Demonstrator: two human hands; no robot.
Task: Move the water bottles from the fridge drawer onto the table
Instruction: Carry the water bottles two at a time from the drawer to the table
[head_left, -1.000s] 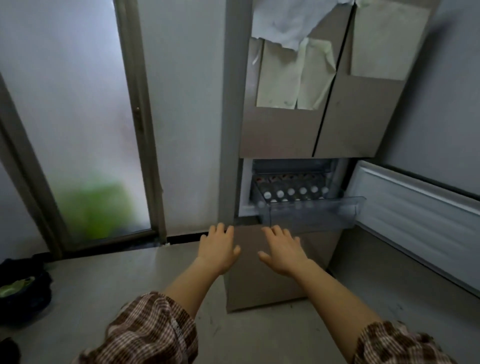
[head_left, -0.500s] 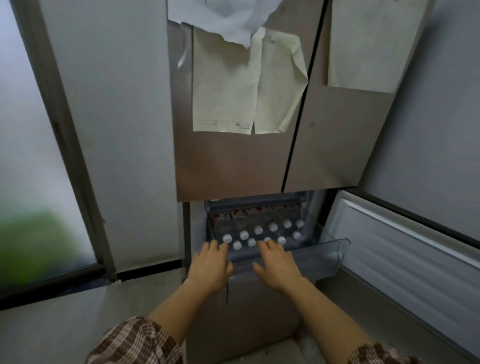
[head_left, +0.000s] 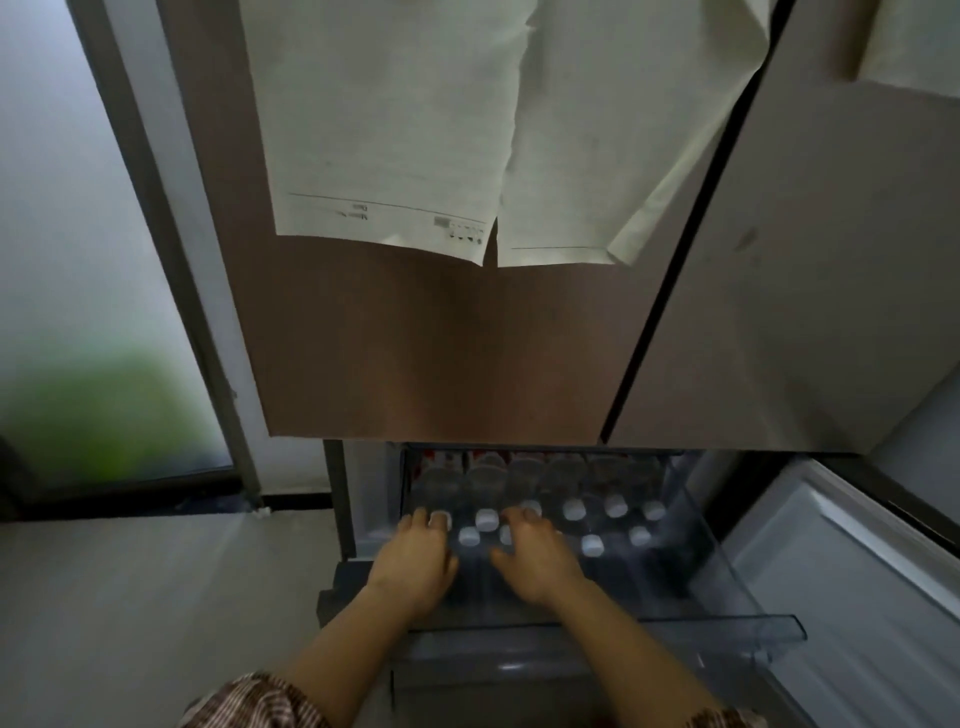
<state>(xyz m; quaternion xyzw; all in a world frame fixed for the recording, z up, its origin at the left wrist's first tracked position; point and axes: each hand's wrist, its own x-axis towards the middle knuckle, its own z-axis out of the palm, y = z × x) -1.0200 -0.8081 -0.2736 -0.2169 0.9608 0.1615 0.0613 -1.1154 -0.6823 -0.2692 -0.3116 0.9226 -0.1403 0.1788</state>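
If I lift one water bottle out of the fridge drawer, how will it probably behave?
Probably heavy for its size: the water bottles are capped, likely full. Perhaps slippery, coming from a fridge drawer. They stand packed in rows, so neighbours may tip once one leaves.

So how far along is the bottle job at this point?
Barely begun. Done: the fridge drawer stands pulled out. In hand: the left hand and right hand reach over the water bottles, fingers at their caps, nothing lifted. Left: every bottle visible lies in the drawer; no table is in view.
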